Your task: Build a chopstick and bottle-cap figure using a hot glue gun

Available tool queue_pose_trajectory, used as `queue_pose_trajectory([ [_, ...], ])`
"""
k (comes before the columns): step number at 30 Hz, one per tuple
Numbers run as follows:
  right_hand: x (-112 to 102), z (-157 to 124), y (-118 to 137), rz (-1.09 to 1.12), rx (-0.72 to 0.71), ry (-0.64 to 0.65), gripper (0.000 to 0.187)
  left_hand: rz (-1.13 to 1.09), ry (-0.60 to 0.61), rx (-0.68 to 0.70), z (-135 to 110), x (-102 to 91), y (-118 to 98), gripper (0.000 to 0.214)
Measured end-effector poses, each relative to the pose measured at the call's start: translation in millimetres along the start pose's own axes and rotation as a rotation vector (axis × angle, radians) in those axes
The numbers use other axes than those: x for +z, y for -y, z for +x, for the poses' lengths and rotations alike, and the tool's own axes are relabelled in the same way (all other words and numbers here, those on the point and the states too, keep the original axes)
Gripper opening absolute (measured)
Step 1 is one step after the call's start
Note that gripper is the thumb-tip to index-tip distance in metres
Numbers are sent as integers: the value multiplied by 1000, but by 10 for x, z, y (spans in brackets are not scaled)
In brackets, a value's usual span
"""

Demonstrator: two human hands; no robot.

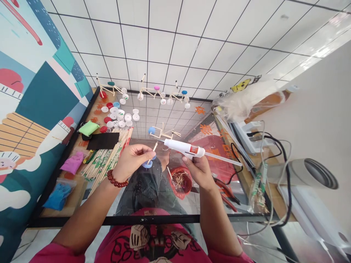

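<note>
My left hand (134, 159) pinches a short wooden stick (155, 147) between thumb and fingers. Blue bottle caps (147, 165) sit at the stick's lower end, partly covered by my fingertips. In my right hand (202, 172) is a white hot glue gun (178, 146), with a glue stick (225, 159) jutting from its back. The gun's nozzle points left and lies close to the wooden stick's upper tip; whether they touch I cannot tell. Just beyond the nozzle, a small stick frame (163, 130) with a blue cap rests on the glass table.
Stick models with cap wheels (156, 93) line the far edge. Loose caps (120, 116), chopsticks (109, 160) and clay packets (72, 162) lie left. A red bowl of stick pieces (181, 180), pliers (227, 193) and cables (285, 171) are on the right.
</note>
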State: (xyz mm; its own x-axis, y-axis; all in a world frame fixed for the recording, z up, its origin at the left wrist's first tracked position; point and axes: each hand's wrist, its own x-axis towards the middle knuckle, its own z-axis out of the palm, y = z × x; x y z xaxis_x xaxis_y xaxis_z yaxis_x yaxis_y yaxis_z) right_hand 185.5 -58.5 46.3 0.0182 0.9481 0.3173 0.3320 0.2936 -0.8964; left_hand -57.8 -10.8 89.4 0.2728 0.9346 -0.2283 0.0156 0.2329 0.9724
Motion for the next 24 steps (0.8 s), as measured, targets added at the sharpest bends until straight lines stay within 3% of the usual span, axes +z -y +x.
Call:
queue_pose_trajectory([
  [6,-27,-10,33,21,39,73,23,0,-43,31,17,-2,17,24],
  [12,-25,-17,-32,50,25,3,24,39,-5,25,2,-6,32,23],
  [17,-54,35,-37,40,63,-81,26,-46,-48,39,-14,24,-22,23],
  [24,-24,77,75,142,73,-47,22,-147,-93,24,-12,54,-67,28],
])
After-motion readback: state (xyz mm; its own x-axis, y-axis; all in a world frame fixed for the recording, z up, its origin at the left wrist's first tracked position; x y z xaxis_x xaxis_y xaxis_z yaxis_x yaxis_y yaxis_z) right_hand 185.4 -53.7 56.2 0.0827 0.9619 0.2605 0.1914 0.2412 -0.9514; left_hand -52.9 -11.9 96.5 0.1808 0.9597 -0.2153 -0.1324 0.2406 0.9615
